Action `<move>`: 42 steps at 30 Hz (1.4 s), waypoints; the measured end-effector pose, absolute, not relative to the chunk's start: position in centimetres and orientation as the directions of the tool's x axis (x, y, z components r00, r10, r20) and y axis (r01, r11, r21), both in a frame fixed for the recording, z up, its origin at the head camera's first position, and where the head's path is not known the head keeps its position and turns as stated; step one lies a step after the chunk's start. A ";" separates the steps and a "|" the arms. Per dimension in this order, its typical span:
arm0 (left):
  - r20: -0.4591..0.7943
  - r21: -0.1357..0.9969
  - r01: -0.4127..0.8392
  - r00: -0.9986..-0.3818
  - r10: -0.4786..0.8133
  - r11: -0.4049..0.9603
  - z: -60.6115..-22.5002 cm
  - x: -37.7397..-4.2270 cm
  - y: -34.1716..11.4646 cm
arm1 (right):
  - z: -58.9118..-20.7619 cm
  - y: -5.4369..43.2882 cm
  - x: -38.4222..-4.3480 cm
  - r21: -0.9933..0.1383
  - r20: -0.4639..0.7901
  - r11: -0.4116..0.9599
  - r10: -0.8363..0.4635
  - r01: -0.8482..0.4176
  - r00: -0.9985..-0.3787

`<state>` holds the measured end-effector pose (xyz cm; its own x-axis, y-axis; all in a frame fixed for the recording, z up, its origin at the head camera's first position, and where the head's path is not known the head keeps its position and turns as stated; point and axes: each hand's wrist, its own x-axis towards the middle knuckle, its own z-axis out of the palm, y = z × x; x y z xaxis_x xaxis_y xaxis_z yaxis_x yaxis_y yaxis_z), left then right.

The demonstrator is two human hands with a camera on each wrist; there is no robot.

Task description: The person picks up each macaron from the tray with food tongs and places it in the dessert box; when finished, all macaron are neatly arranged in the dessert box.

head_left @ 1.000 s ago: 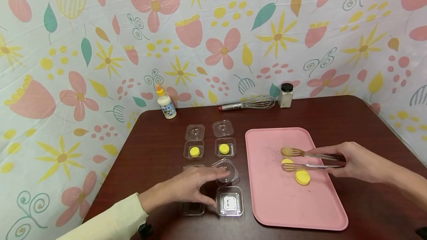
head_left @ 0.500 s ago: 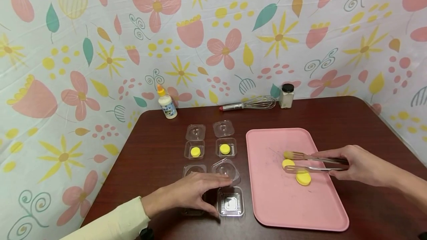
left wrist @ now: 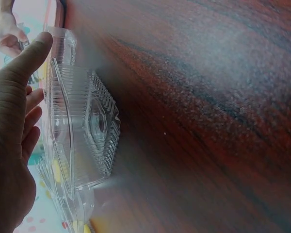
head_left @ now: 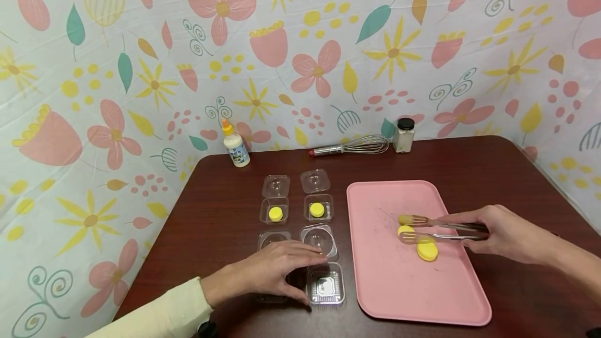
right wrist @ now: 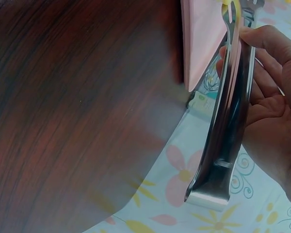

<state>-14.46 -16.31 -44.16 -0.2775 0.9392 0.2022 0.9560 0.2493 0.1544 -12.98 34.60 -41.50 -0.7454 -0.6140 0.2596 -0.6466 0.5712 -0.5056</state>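
Note:
My right hand (head_left: 504, 233) grips a pair of metal tongs (right wrist: 228, 116) over the pink tray (head_left: 418, 299). The tongs' slotted ends are apart. Two yellow macaron-like discs lie below them on the tray: the nearer one (head_left: 427, 251) shows well, while the farther disc (head_left: 406, 230) is partly covered by the tongs. My left hand (head_left: 269, 270) is spread over the front clear plastic boxes, thumb beside the front right box (head_left: 325, 284), fingertips at its folded-back domed lid (head_left: 320, 241). That box has nothing in it. The front left box (head_left: 272, 299) is mostly hidden under the hand.
Behind stand two open clear boxes, the left box (head_left: 264, 213) and the right box (head_left: 328, 215), each with one yellow disc. At the table's back are a squeeze bottle (head_left: 237, 151), a whisk (head_left: 352, 147) and a black-capped jar (head_left: 404, 137). A floral cloth (head_left: 300, 56) hangs behind.
The front right lid has turned from skewed to nearly square with its box, and my left fingers have shifted slightly right. The tongs have moved a little, still over the discs.

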 end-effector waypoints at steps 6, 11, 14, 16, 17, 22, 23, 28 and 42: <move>0.206 0.184 0.953 -0.276 0.939 0.240 -44.2 -14.6 -16.2 | -41.6 34.4 -13.1 -0.502 0.266 0.573 -0.610 -0.648 -0.746; 0.212 0.175 0.956 -0.272 0.939 0.237 -44.3 -14.6 -16.2 | -41.8 34.2 -13.1 -0.490 0.281 0.578 -0.603 -0.652 -0.746; 0.223 0.152 0.961 -0.261 0.939 0.231 -44.3 -14.6 -16.2 | -41.7 34.2 -13.2 -0.485 0.274 0.588 -0.601 -0.647 -0.751; 0.223 0.159 0.960 -0.264 0.939 0.232 -44.4 -14.5 -16.3 | -41.7 34.2 -13.2 -0.486 0.268 0.591 -0.600 -0.643 -0.754; 0.222 0.163 0.959 -0.265 0.938 0.232 -44.4 -14.5 -16.3 | -41.6 34.2 -13.2 -0.485 0.268 0.592 -0.599 -0.643 -0.754; 0.226 0.165 0.959 -0.265 0.937 0.232 -44.4 -14.5 -16.3 | -41.7 34.1 -13.3 -0.477 0.281 0.590 -0.600 -0.651 -0.749; 0.225 0.167 0.958 -0.267 0.937 0.232 -44.4 -14.5 -16.3 | -41.7 34.0 -13.3 -0.474 0.282 0.590 -0.601 -0.653 -0.748; 0.221 0.158 0.959 -0.266 0.938 0.234 -44.3 -14.5 -16.4 | -41.6 33.8 -13.3 -0.474 0.268 0.611 -0.586 -0.634 -0.765; 0.210 0.172 0.956 -0.273 0.939 0.239 -44.4 -14.6 -16.4 | -41.6 33.4 -13.1 -0.435 0.313 0.621 -0.575 -0.652 -0.756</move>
<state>-14.57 -16.37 -44.38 -0.2726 0.9389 0.2099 0.9557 0.2391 0.1718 -13.09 33.43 -41.59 -0.7560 -0.5748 0.3130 -0.6522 0.6211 -0.4346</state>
